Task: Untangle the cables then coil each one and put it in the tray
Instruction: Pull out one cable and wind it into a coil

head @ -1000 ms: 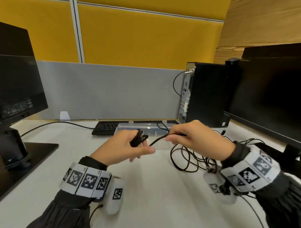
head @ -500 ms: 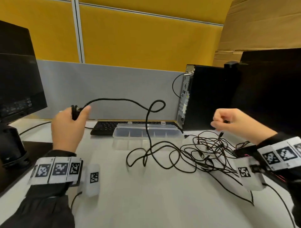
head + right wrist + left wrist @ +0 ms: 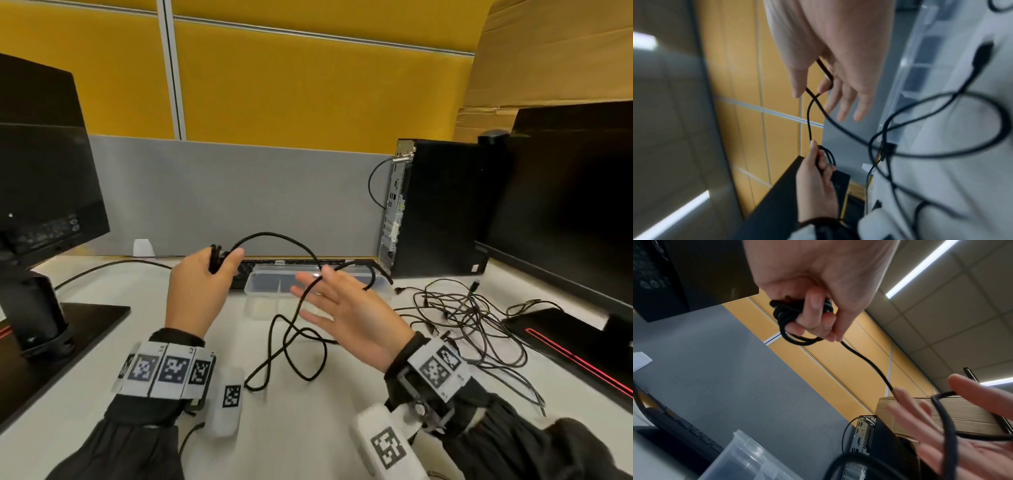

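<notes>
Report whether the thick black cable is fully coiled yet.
Partly coiled: the left hand grips a few loops of the thick black cable; the rest trails across the desk.

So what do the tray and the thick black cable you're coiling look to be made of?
Tray: clear, glossy plastic, apparently; the dividers and desk show through its walls. Thick black cable: matte jacket with no shine, possibly braided fabric or rubber; too blurred to tell which. It bends softly where the left hand grips its coil.

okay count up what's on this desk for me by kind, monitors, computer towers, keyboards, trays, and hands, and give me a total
Monitors: 2, left monitor and right monitor
Computer towers: 1, tower
Keyboards: 1, keyboard
Trays: 1, clear tray
Hands: 2, left hand gripping the coiled thick black cable, right hand open under it
Total: 7; the thin cable tangle is too knotted to count.
</notes>
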The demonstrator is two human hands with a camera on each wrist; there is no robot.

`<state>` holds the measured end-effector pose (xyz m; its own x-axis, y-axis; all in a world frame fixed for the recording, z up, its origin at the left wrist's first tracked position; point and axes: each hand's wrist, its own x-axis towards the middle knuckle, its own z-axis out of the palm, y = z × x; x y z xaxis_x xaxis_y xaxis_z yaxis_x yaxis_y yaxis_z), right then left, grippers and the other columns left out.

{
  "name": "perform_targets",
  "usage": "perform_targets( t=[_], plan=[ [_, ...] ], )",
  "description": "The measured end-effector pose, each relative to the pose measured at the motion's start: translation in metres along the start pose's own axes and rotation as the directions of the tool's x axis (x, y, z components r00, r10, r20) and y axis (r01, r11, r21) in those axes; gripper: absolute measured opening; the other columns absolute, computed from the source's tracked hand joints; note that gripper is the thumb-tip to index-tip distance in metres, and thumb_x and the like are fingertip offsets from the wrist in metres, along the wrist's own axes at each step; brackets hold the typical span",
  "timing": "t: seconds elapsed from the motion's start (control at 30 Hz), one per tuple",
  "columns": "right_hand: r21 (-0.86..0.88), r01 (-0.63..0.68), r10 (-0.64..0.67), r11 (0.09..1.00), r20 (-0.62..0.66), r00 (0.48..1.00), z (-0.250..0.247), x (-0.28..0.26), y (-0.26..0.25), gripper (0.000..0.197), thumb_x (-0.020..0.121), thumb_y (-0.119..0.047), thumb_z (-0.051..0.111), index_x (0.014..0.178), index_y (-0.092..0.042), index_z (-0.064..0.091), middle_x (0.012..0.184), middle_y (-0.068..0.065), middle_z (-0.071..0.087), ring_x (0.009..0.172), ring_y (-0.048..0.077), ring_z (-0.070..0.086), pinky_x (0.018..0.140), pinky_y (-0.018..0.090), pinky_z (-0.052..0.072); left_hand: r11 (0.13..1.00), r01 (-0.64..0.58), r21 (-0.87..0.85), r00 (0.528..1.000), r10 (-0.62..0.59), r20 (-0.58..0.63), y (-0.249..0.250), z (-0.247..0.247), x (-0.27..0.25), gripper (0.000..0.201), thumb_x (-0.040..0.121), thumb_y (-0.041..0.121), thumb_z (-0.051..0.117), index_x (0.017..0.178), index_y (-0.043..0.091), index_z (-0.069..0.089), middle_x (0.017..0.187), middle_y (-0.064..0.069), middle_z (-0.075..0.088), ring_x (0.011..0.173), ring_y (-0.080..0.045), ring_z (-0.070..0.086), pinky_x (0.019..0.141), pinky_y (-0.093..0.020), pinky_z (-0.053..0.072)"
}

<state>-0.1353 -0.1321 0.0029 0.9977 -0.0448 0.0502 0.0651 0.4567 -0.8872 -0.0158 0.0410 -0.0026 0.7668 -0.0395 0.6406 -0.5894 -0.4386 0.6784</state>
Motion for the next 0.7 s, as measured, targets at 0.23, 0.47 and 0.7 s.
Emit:
perform_targets(
  t=[0.23, 0.47, 0.7],
  plan=[
    [-0.057, 0.022, -0.025, 0.998, -0.063, 0.998, -0.015, -0.004, -0.032, 0.011, 0.09, -0.012, 0.053, 0.08, -0.016, 0.048, 0.055, -0.006, 0.04, 0.04, 0.004, 0.032, 0.039, 0.015, 0.034, 0.987, 0.136, -0.09, 0.99, -0.14, -0.036, -0.009, -0.017, 0.009, 0.041, 0.092, 0.038, 0.051, 0.075, 0.002, 0.063, 0.069, -0.011, 0.059, 0.069, -0.026, 0.053, 0.062, -0.033, 0.04],
    [-0.914, 0.037, -0.461, 0.404, -0.168, 0.871, -0.064, -0.035, -0.124, 0.015, 0.09, -0.03, 0.056, 0.093, -0.019, 0.067, 0.049, -0.009, 0.043, 0.044, 0.006, 0.033, 0.043, 0.017, 0.03, 0.941, 0.28, -0.189, 0.924, -0.318, -0.212, -0.032, -0.047, 0.022, 0.034, 0.091, 0.042, 0.052, 0.071, 0.015, 0.057, 0.081, -0.014, 0.059, 0.086, -0.035, 0.057, 0.086, -0.05, 0.045],
    [-0.985, -0.115, -0.595, -0.13, -0.016, 0.804, -0.102, -0.023, -0.17, 0.017, 0.096, -0.026, 0.048, 0.099, -0.016, 0.06, 0.076, -0.011, 0.052, 0.07, 0.0, 0.051, 0.061, 0.015, 0.031, 0.915, 0.311, -0.257, 0.929, -0.35, -0.119, -0.025, -0.036, 0.018, 0.033, 0.093, 0.04, 0.049, 0.07, 0.017, 0.057, 0.073, -0.009, 0.055, 0.077, -0.028, 0.052, 0.083, -0.047, 0.047]
  ],
)
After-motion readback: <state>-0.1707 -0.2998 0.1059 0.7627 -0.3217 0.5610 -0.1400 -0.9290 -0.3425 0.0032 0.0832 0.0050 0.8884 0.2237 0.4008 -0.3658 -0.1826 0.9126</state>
